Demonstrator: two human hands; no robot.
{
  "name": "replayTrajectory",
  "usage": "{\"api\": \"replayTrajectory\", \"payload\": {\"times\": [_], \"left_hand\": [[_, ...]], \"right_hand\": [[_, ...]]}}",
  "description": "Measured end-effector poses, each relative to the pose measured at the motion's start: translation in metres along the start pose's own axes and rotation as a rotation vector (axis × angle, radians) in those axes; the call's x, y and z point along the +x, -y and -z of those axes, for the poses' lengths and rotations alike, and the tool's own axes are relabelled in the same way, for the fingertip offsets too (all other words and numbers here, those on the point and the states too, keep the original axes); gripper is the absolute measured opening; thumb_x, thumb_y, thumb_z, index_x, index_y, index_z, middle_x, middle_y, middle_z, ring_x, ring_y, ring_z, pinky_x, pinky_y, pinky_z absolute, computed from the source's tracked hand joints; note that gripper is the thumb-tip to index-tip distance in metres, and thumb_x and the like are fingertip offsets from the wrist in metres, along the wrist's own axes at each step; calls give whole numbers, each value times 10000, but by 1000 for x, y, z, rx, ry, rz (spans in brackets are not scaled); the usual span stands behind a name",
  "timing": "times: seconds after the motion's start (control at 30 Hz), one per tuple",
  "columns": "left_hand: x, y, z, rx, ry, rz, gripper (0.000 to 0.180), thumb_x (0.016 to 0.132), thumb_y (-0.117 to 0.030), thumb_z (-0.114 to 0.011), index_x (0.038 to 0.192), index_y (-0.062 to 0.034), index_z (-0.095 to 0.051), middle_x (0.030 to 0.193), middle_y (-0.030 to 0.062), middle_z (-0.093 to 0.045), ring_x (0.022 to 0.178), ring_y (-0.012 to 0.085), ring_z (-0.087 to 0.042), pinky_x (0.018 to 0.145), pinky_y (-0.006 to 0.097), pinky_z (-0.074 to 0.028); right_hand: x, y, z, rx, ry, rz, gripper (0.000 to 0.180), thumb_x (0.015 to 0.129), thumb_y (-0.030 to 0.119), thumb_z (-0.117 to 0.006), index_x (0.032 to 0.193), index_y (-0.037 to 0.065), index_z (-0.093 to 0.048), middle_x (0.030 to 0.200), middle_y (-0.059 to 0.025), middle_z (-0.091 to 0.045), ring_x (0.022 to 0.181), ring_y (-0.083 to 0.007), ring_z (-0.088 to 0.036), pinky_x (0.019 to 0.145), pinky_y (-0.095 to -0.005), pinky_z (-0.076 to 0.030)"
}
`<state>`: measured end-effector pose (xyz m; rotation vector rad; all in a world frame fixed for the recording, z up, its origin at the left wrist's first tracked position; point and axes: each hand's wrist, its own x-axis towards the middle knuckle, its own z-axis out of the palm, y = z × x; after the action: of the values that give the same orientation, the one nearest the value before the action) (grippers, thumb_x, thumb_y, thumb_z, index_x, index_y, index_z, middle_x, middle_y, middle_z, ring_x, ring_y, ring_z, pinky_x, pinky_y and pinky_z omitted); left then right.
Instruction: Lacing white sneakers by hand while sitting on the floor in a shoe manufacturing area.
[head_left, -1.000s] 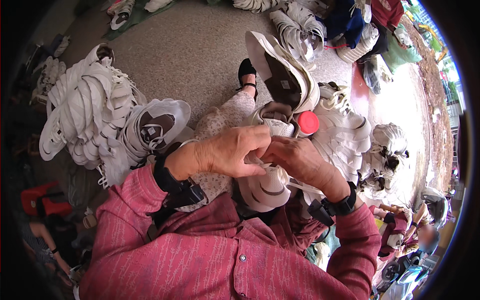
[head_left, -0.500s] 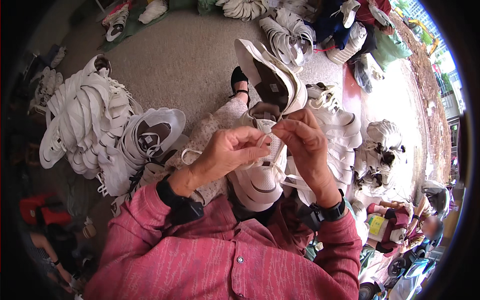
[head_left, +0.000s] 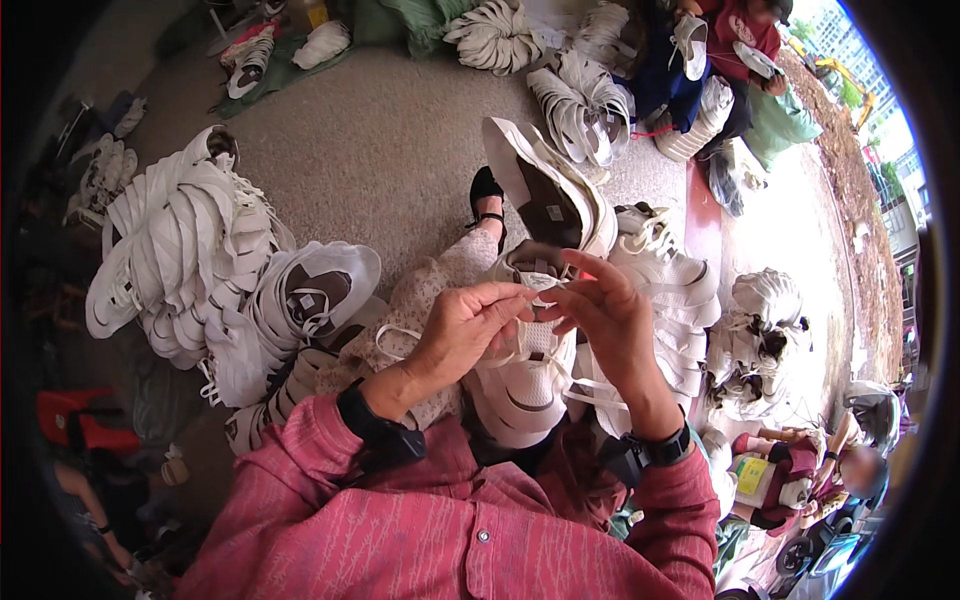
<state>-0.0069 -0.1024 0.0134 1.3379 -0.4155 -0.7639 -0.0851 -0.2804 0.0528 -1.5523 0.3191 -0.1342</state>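
Pinching a lace over a white shoe (head_left: pixel 525 375) held in the lap.

The shoe rests against the person's front, toe toward the body, so its tongue faces up — handy for both hands. The left hand (head_left: pixel 465 330) has its fingers (head_left: pixel 510 297) closed on the lace (head_left: pixel 400 335) at the tongue; the right hand (head_left: pixel 605 315) meets it there, thumb and forefinger nipped together, the other fingers spread loose. Heaps of white shoes (head_left: pixel 190 260) lie on the floor (head_left: pixel 390 150) to the left and right.
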Motion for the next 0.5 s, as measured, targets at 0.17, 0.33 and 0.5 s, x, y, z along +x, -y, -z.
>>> {"api": "replayTrajectory", "payload": {"times": [0.17,0.33,0.5], "left_hand": [[5,-1,-7,2,-12,-4,251,996,-168,-565,1164,-9,-662,836,-8,-624,628,20,-485,559,161,-406],[7,3,-10,30,25,-65,234,990,-167,-575,1142,-21,-677,785,-36,-563,594,14,-461,526,173,-377],[8,8,-11,171,2,-163,195,981,-150,-587,1095,-38,-698,781,-42,-547,601,9,-457,518,170,-362]], "right_hand": [[0,9,1,-332,4,25,151,923,3,-603,1052,-55,-657,906,-70,-695,771,-117,-649,642,-216,-496],[4,4,1,-150,-29,22,76,878,17,-682,946,-17,-675,806,-23,-681,695,-58,-603,590,-189,-466],[5,-2,-3,-81,0,-62,72,864,29,-703,923,-4,-681,784,-19,-678,700,-52,-611,558,-204,-488]]}}
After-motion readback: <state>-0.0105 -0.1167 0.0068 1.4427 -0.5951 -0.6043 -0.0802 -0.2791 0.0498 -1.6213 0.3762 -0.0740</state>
